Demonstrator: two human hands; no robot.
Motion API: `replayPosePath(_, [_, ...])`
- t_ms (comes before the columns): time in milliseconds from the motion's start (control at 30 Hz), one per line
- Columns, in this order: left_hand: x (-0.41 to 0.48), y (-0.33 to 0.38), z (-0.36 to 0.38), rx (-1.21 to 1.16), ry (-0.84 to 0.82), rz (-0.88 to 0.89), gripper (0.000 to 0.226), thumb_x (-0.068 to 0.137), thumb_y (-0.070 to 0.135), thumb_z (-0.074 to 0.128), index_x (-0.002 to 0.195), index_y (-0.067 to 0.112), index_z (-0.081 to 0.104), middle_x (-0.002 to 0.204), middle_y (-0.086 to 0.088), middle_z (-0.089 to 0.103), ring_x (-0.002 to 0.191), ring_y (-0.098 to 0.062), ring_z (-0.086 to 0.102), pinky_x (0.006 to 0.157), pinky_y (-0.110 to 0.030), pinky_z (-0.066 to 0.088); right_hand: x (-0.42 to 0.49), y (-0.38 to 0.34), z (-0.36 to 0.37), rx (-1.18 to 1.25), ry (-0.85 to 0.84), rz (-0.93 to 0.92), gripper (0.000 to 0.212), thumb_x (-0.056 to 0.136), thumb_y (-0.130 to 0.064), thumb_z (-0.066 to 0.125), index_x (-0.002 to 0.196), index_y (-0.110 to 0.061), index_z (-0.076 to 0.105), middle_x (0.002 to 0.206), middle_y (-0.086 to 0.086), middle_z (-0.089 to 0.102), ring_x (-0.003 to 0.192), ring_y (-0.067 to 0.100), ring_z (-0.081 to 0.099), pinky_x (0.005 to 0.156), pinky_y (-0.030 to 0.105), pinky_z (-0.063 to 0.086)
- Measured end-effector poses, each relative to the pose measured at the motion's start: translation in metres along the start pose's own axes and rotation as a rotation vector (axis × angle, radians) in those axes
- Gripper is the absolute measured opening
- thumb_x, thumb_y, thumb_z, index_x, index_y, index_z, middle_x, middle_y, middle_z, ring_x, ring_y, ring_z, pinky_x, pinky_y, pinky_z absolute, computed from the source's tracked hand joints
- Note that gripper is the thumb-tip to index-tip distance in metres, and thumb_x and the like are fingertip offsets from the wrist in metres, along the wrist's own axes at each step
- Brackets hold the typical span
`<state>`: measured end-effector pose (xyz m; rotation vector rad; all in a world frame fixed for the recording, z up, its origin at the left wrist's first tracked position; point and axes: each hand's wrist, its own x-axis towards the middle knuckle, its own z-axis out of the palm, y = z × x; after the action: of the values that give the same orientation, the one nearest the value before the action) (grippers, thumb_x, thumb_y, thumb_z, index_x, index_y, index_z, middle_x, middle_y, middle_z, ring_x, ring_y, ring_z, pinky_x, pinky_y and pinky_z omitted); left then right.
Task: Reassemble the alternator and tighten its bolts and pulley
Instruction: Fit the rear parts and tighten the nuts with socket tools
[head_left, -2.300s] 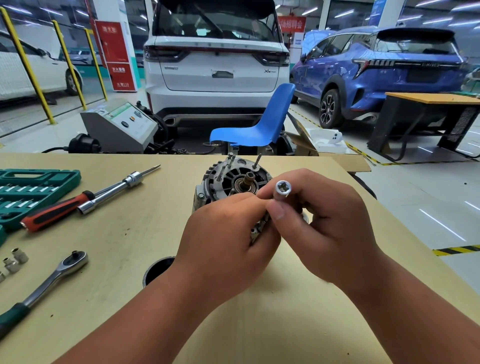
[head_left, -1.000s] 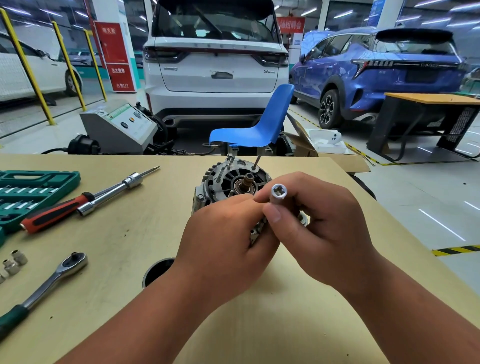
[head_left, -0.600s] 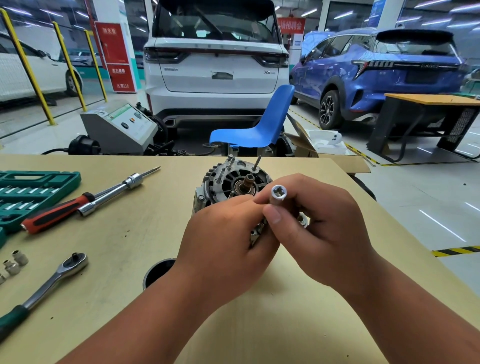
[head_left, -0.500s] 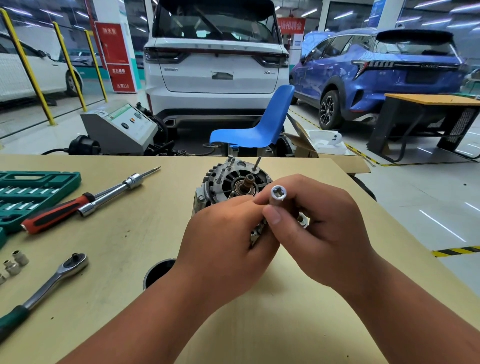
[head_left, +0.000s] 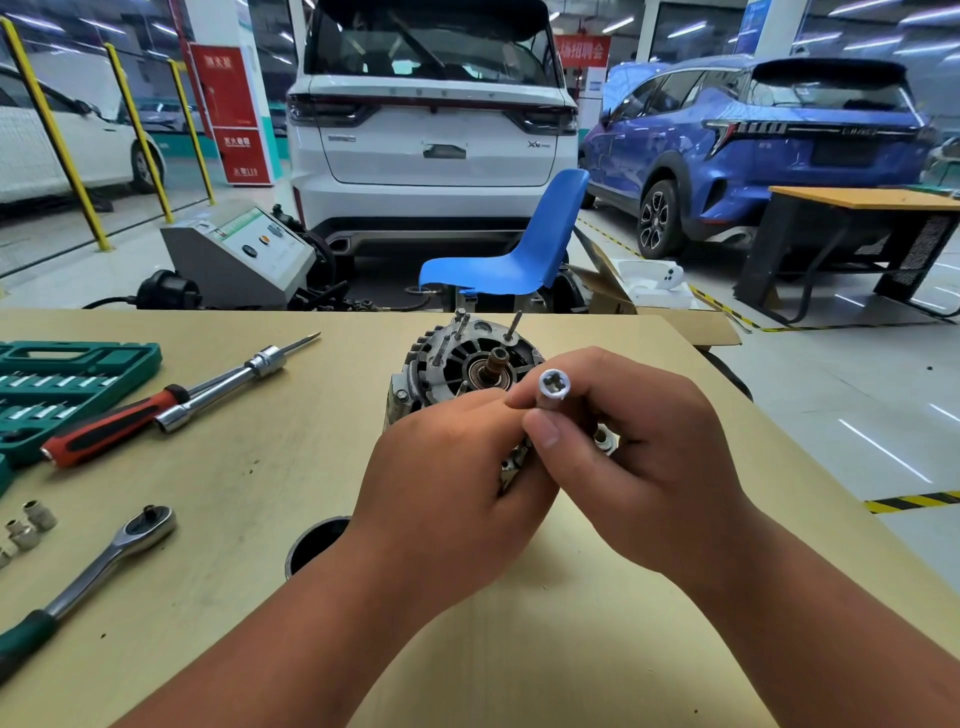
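Marginally lower and leftward than before: the socket (head_left: 554, 384). Your right hand (head_left: 644, 467) pinches it between thumb and fingers; your left hand (head_left: 447, 483) grips the alternator (head_left: 452, 358).

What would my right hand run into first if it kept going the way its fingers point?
Your right hand, holding the socket, would likely meet the left hand first; the two seem to touch. Just beyond stands the alternator. Depth is unclear.
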<state>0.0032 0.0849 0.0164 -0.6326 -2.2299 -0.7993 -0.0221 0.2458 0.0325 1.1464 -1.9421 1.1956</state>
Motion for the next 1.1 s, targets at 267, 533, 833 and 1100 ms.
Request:
replayPosePath(267, [0.0007,0.0003,0.0003,0.017,0.006,0.005,0.015,0.088,0.032,0.05,0.083,0.03,0.064,0.07,0.015,0.05,0.062,-0.013,0.047,0.05,-0.031,0.041,0.0001,0.0003,0.0,-0.002,-0.005,-0.002,0.019,0.097,-0.019,0.059,0.097,-0.004,0.071,0.08,0.011,0.068,0.071,0.031,0.062,0.062,0.042,0.049])
replayPosePath(533, [0.0003,-0.0008,0.0005,0.01,-0.005,0.012,0.019,0.089,0.032,0.05,0.084,0.029,0.068,0.072,0.014,0.058,0.063,-0.013,0.05,0.05,-0.032,0.043,0.0001,0.0003,-0.0005,-0.009,-0.003,-0.012,0.019,0.096,-0.018,0.059,0.097,-0.004,0.072,0.081,0.009,0.069,0.072,0.029,0.063,0.063,0.041,0.049])
replayPosePath(833, [-0.0001,-0.0019,0.0026,0.023,0.013,0.026,0.004,0.09,0.034,0.051,0.091,0.037,0.052,0.07,0.018,0.042,0.065,-0.009,0.041,0.051,-0.03,0.036,-0.0006,0.0017,0.0003,-0.056,0.048,0.0,0.02,0.093,-0.022,0.065,0.087,-0.003,0.069,0.077,0.004,0.065,0.067,0.025,0.059,0.06,0.04,0.047])
replayPosePath(1100, [-0.0001,-0.0009,0.0022,0.015,0.027,0.037,0.013,0.09,0.029,0.055,0.091,0.041,0.048,0.069,0.028,0.04,0.065,0.003,0.043,0.055,-0.019,0.03,0.0002,0.003,-0.0015,-0.011,0.082,0.025,0.011,0.092,-0.024,0.068,0.095,-0.013,0.068,0.08,-0.003,0.061,0.068,0.017,0.055,0.061,0.029,0.048])
